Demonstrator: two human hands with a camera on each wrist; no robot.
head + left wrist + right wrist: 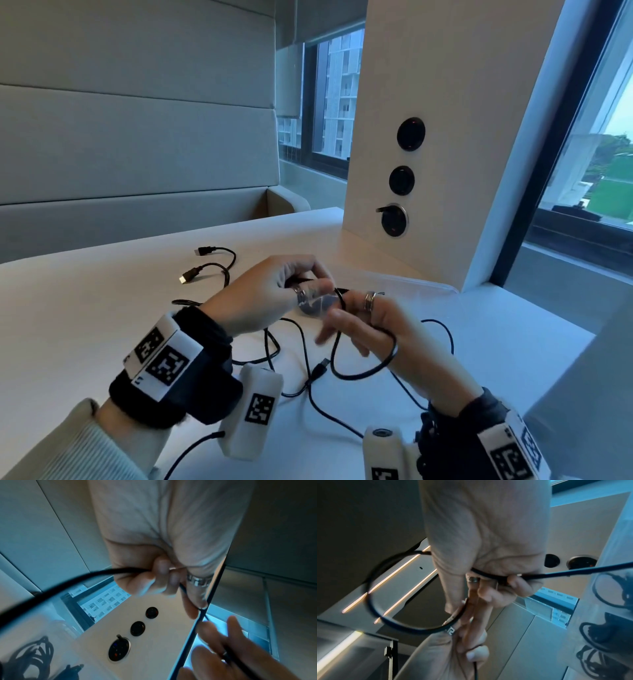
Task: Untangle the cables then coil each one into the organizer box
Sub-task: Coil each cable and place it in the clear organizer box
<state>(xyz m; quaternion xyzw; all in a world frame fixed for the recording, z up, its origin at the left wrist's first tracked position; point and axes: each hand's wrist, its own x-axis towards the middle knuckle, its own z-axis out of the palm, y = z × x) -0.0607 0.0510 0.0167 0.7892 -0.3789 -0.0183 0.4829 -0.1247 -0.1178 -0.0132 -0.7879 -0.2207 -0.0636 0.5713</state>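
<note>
- The left hand (270,291) is hovering above the white worktop (85,308), its fingers (159,566) curling tight around a black cable (363,370) and pinching it against the thumb.
- The right hand (376,329) is sitting just beside the left one, gripping the same cable; the cord is running across its palm under the curled fingers (515,584).
- A loop of that cable is hanging below the right hand, clear of the worktop.
- More black cables (298,359) are lying crossed on the worktop under both hands, one USB plug (322,365) pointing up between the wrists.
- Two HDMI plugs (191,274) are resting farther back on the left, well apart from the fingers.
- The clear organizer box (418,286) is standing just beyond the hands, against the white pillar (428,102).
</note>
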